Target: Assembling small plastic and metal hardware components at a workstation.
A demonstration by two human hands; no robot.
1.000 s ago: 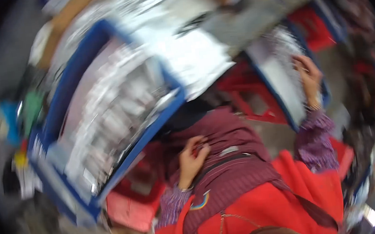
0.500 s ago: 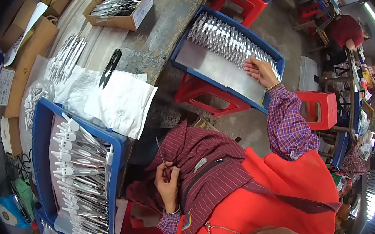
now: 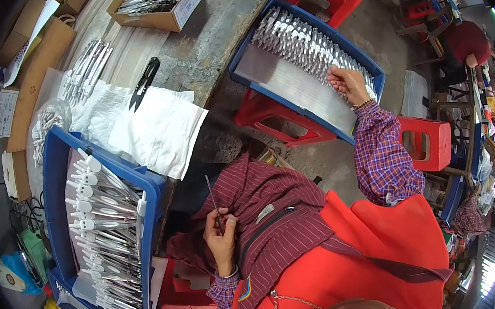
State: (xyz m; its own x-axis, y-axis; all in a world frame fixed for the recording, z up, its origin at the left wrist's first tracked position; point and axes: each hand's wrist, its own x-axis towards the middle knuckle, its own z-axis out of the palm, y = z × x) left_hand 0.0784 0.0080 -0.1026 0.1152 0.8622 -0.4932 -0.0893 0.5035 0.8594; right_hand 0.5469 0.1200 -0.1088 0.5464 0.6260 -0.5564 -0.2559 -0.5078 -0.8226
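My left hand, low over the maroon striped apron, is closed around a slim screwdriver-like tool with a thin metal shaft pointing up. My right hand reaches out over a blue tray on the right. Its fingers are curled in at the edge of a dense row of small silver and white pieces; whatever they may pinch is hidden. A pale flat sheet covers the rest of that tray's bottom.
A blue bin of long silver-and-white pieces stands at left. On the worktable lie black-handled snips, a white cloth, loose silver pieces and a cardboard box. Red stools stand around the right tray.
The whole view has shifted slightly, with the right tray now a little higher and further right. My right hand stays at the row of pieces; my left keeps its hold on the tool.
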